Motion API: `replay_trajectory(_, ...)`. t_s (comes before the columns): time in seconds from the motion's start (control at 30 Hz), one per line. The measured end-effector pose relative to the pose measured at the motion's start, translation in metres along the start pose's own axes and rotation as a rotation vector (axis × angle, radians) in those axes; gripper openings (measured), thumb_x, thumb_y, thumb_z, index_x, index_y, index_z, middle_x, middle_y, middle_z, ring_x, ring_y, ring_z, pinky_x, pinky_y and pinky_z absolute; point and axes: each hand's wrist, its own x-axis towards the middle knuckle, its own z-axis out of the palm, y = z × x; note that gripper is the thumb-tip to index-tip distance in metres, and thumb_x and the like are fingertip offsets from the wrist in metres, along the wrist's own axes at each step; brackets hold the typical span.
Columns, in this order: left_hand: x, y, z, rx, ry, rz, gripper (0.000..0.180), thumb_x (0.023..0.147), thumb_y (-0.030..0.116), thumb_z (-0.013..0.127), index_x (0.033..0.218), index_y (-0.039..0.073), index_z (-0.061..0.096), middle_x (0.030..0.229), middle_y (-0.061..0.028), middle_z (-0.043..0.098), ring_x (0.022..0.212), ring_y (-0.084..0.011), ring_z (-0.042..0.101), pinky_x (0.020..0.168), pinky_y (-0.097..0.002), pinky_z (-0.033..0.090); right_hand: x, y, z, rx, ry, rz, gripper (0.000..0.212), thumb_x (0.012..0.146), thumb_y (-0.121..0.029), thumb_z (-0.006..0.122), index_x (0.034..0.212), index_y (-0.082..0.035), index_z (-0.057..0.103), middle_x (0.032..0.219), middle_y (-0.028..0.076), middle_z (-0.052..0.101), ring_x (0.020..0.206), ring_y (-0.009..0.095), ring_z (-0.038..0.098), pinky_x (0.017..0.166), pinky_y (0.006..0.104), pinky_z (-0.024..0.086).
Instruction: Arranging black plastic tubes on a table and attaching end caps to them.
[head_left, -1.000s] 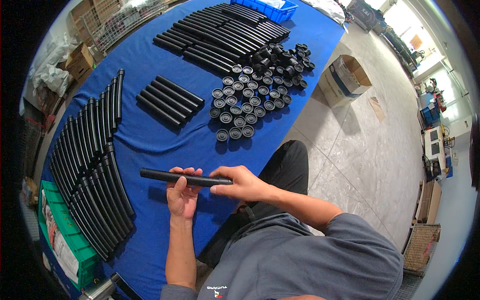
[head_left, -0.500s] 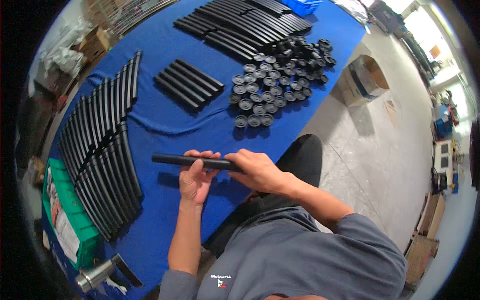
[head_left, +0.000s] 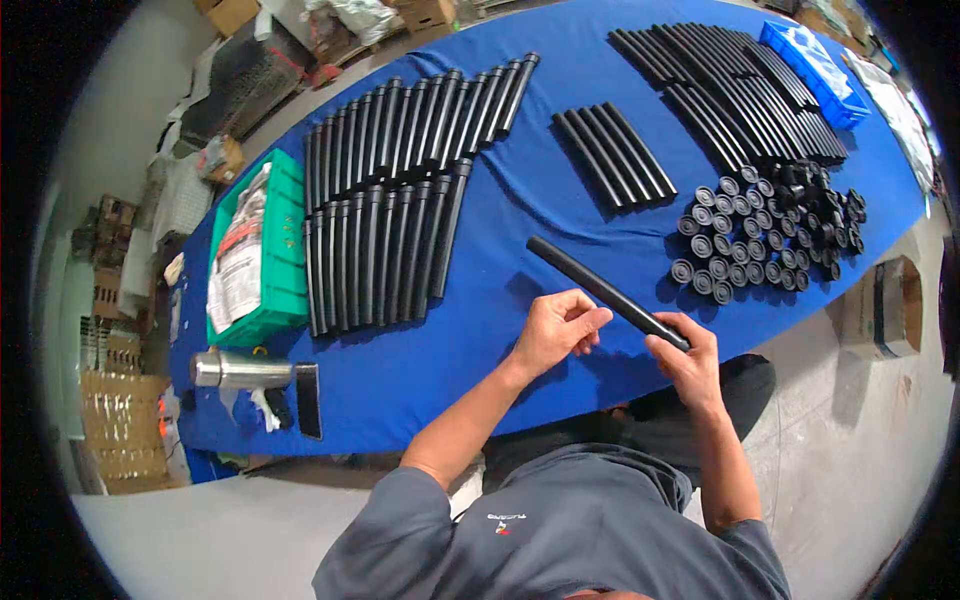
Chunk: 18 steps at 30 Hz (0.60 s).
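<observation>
My right hand grips the near end of a black tube, which slants up and left above the blue cloth. Just left of the tube, my left hand is apart from it. The thumb and fingers there are curled together, and whatever they may hold is hidden. To the right of the tube lie many round black caps, loosely spread and heaped at their far side. Beyond it, several black tubes lie side by side.
Two rows of black tubes with wider top ends lie on the left. Beside them stands a green crate with printed paper. A steel flask and a phone lie near the front-left edge. More tubes and a blue crate are far right.
My left hand has come off the tube and closed its fingers. The tube, still in my right hand, has swung from nearly level to a slant. The view has turned toward the left.
</observation>
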Motion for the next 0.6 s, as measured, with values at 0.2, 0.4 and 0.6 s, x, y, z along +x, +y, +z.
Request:
replay_trajectory(0.2, -0.015, 0.021, 0.006, 0.993, 0.304, 0.958, 0.045, 0.073, 0.024, 0.083, 0.106, 0.007, 0.059, 0.104, -0.01, 0.066, 0.099, -0.0314, 0.064, 0.093, -0.0436, 0.051, 0.003, 0.007, -0.009, -0.164, -0.167, -0.096, 0.029, 0.079, -0.014, 0.074, 0.102, 0.003, 0.069, 0.069, 0.002, 0.061, 0.064, 0.009, 0.055, 0.058, 0.0263, 0.043)
replay_trajectory(0.4, -0.009, -0.001, -0.001, 1.07, 0.167, 0.878, 0.043, 0.07, 0.019, 0.082, 0.103, 0.007, 0.057, 0.096, -0.0094, 0.062, 0.091, -0.0314, 0.063, 0.08, -0.0428, 0.049, 0.014, -0.001, -0.012, -0.21, -0.318, -0.033, 0.032, 0.078, -0.015, 0.075, 0.103, 0.003, 0.068, 0.071, 0.006, 0.064, 0.066, 0.012, 0.058, 0.06, 0.028, 0.046)
replay_trajectory(0.6, -0.014, 0.005, -0.001, 1.014, 0.164, 0.782, 0.035, 0.073, 0.015, 0.08, 0.101, 0.005, 0.062, 0.093, -0.0103, 0.064, 0.083, -0.0309, 0.065, 0.073, -0.0411, 0.052, 0.015, -0.003, -0.009, -0.373, -0.156, -0.622, 0.031, 0.076, -0.009, 0.076, 0.103, 0.003, 0.066, 0.083, 0.011, 0.064, 0.076, 0.02, 0.063, 0.066, 0.0319, 0.049)
